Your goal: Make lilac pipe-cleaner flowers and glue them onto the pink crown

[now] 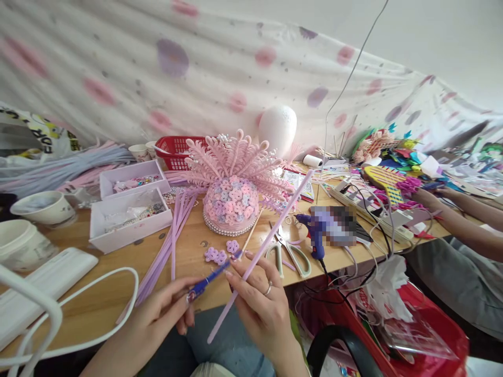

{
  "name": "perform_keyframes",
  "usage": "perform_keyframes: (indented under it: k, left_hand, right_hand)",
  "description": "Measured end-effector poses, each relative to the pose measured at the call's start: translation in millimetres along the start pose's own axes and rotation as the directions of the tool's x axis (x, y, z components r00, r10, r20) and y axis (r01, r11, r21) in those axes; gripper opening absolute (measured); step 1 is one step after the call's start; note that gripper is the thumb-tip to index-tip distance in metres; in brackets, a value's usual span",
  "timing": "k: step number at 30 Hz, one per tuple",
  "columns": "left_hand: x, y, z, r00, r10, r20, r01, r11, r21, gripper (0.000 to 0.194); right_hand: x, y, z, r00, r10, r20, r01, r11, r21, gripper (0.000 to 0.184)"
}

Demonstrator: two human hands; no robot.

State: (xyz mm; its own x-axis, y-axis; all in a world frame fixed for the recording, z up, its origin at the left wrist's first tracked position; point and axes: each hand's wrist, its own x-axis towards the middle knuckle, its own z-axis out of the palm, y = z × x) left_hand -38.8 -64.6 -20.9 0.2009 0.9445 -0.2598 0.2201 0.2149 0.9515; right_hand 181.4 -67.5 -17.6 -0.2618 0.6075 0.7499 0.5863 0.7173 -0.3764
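Observation:
A blue pen (212, 276) is gripped in my left hand (165, 309), its far end reaching the fingertips of my right hand (267, 309). Between the fingers of that right hand runs a long lilac pipe cleaner (275, 230), slanting up to the right. Whether the pen's far end is pinched there too, I cannot tell. Just beyond my hands lie small purple pipe-cleaner flowers (215, 255) and a thin wooden stick (251, 231). Behind them stands a dome covered in pastel flowers (231, 204), with pearl trim at its base and pink feather-like fronds (236, 157) above.
Open scissors (288, 251) and a purple glue gun (314, 230) lie to the right, with cables and a power strip (365, 212). Lilac pipe cleaners (173, 235) and white bead boxes (131, 220) are left. A white cable (133, 288) loops nearby. A co-worker's arms (451, 214) reach in right.

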Motion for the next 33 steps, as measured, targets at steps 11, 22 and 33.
perform_keyframes:
  k: [11, 22, 33]
  left_hand:
    - [-8, 16, 21.3, 0.989, -0.003, 0.148, 0.011, 0.998, -0.054, 0.03]
    - [3, 20, 39.3, 0.988, 0.098, 0.116, -0.094, 0.995, -0.038, 0.016]
    - [-11, 34, 24.0, 0.991, 0.132, -0.013, -0.132, 0.991, 0.005, 0.018]
  right_hand:
    - [-5, -8, -5, 0.995, 0.074, 0.07, -0.079, 0.994, 0.07, 0.042]
    - [-5, -12, 1, 0.996, 0.03, 0.079, -0.032, 0.999, 0.025, 0.039]
    - [4, 10, -35, 0.945, 0.183, 0.273, -0.188, 0.982, -0.007, 0.025]
